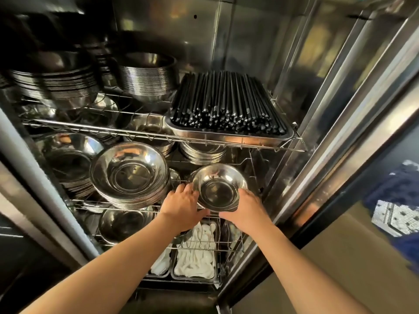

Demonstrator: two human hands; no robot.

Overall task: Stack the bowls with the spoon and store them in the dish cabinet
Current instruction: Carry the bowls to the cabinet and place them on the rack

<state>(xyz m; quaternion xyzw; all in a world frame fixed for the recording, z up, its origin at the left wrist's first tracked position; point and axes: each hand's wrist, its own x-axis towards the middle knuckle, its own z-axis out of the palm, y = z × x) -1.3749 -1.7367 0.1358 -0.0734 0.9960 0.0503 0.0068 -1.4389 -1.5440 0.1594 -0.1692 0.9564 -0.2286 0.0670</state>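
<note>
Your bowls (218, 189) shine silver, like the silver wire racks (140, 132); the chopsticks (226, 103) above are black, the spoons (196, 257) below white.

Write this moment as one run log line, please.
stage: storing | left hand: holds small steel bowl stack | right hand: holds same stack | place: middle wire shelf, right of large steel bowl stack | spoon: not seen

- My left hand (181, 206) reaches forward toward 12 o'clock, palm down, fingers curled in a grip.
- My right hand (243, 209) mirrors it at 3 o'clock, also gripping.
</note>
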